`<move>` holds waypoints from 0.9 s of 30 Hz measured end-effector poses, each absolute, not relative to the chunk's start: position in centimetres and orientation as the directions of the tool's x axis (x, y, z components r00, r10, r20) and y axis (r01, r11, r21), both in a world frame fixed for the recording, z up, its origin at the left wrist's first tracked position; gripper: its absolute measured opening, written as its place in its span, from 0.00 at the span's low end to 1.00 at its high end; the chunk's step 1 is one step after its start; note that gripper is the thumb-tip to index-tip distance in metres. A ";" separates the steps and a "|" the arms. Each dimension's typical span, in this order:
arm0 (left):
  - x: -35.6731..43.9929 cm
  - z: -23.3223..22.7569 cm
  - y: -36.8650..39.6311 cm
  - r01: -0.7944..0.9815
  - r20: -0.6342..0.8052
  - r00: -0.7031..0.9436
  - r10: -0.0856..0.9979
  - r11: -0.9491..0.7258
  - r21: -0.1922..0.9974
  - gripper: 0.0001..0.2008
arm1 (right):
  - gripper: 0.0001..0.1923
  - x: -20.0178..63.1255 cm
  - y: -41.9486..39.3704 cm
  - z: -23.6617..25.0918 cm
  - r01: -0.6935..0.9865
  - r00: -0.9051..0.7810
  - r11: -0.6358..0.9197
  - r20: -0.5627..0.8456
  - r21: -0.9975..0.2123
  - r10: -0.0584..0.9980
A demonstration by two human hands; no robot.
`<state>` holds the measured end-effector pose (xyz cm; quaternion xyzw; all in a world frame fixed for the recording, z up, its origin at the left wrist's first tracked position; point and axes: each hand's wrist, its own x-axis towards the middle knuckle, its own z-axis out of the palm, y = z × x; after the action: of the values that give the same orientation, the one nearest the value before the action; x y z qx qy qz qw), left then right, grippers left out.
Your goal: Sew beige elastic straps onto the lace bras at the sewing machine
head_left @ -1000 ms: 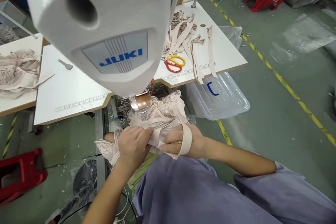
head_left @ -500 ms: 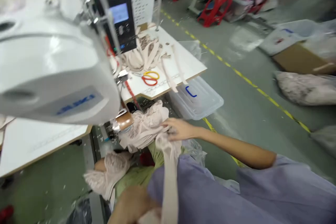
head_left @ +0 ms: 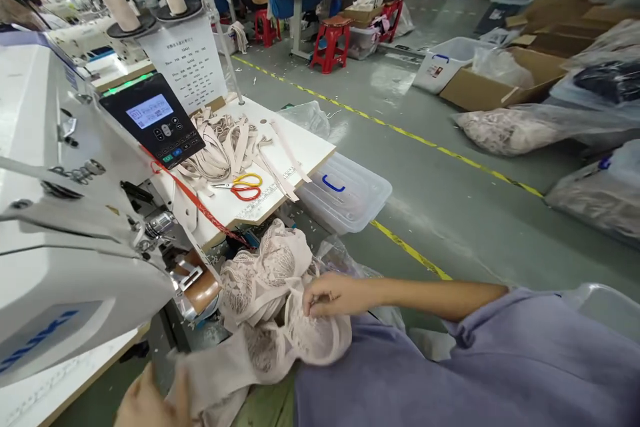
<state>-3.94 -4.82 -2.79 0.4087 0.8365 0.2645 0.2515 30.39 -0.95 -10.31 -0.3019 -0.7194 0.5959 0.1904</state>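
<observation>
Sewing machine head point(head_left: 75, 267) close on the left, open floor point(head_left: 475, 213) right, storage bin point(head_left: 345, 197) beyond the lace garment point(head_left: 270, 287)

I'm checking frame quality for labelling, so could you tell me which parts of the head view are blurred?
Head view: left hand at the bottom edge is motion-smeared; right hand and lace garment are fairly sharp; straight edges bow toward the frame's sides.

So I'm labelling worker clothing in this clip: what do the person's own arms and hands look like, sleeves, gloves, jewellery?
Both hands are bare: no gloves. The right hand shows no ring or watch, and its forearm is uncovered up to a loose lavender-blue short sleeve of plain fabric with no markings. Only part of the left hand shows at the bottom edge, somewhat blurred; its sleeve is out of view.
</observation>
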 end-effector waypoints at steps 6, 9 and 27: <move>6.6 -7.5 -5.9 0.081 -0.477 0.424 0.770 0.492 0.867 0.26 | 0.14 29.4 -0.6 -6.0 0.112 -0.883 0.177 -0.016 -0.978 0.470; 8.4 -8.4 -7.0 -0.142 -0.646 0.348 0.680 0.719 0.680 0.21 | 0.15 32.6 4.4 -6.2 0.575 -0.641 0.308 -0.183 -0.758 0.745; 4.8 -6.8 -6.9 -0.373 -0.639 0.060 0.767 0.611 0.698 0.20 | 0.17 38.8 18.2 -5.0 0.870 -0.189 0.082 -0.175 -0.486 0.966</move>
<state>4.84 -6.95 -6.81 0.1777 0.5543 0.4033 0.7061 38.75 18.21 -4.96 -0.6293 -0.7294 0.2504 0.0958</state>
